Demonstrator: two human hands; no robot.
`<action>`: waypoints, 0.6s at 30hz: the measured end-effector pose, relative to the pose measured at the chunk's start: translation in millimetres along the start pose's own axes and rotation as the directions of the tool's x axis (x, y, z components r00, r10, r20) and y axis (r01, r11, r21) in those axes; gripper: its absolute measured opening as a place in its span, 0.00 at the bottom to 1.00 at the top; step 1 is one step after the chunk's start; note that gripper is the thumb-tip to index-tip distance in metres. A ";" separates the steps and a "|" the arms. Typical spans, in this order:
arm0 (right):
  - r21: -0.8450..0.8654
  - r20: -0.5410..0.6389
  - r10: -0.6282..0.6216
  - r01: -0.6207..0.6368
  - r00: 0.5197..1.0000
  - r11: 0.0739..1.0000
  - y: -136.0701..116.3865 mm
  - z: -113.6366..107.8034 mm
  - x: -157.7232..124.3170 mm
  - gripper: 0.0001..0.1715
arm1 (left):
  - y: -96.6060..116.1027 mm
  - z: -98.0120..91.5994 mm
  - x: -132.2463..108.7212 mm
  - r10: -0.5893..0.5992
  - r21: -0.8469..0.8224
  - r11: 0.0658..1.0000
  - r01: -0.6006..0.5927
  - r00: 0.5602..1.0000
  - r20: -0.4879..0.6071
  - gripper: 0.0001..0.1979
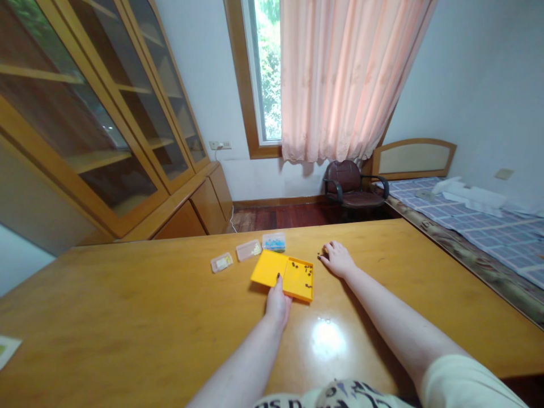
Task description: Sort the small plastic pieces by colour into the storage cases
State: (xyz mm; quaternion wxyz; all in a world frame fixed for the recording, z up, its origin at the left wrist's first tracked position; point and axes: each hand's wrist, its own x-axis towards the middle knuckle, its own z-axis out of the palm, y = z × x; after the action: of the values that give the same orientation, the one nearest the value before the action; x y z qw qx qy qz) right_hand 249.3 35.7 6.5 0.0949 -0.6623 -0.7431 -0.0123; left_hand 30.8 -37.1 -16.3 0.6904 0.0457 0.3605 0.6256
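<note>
My left hand (278, 303) grips the near edge of a yellow plastic case (268, 268), thumb on top and fingers underneath. The case is tilted, with its lid slid or folded out to the left. Several small dark pieces (308, 271) lie scattered in its shallow tray (295, 283), mostly along the right side. To the right of the case, my right hand (337, 259) rests low at the table surface, fingers curled together. A tiny dark piece (319, 254) shows at its fingertips; whether it is pinched or merely touched is hard to make out.
Beyond the case stand a clear box with blue pieces (274, 242), a clear box with pale pieces (249, 250) and a smaller clear box (221, 262). The wooden table (148, 317) ends before a chair (352, 190). A paper corner (7, 348) lies at far left.
</note>
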 end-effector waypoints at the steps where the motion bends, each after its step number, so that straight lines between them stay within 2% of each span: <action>1: 0.004 0.015 -0.015 0.015 1.000 1.000 -0.9 -1.4 -0.2 0.20 | 0.1 0.0 -0.5 0.002 -0.001 1.000 -0.002 1.000 0.004 0.17; 7: -0.005 0.075 -0.100 0.100 0.992 0.995 -6.1 -5.8 -0.3 0.15 | 1.2 1.0 -2.5 -0.006 -0.013 1.000 0.006 1.000 -0.007 0.18; 18: -0.100 0.146 -0.032 0.047 0.989 0.994 -12.2 -5.2 2.8 0.16 | 0.3 1.9 -1.8 0.003 -0.001 1.000 -0.003 1.000 -0.018 0.17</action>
State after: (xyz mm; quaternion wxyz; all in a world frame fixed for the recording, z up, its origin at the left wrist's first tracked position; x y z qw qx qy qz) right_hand 237.6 36.2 13.4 0.0062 -0.6506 -0.7594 -0.0044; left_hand 31.6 -37.9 -14.0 0.6861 0.0403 0.3662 0.6273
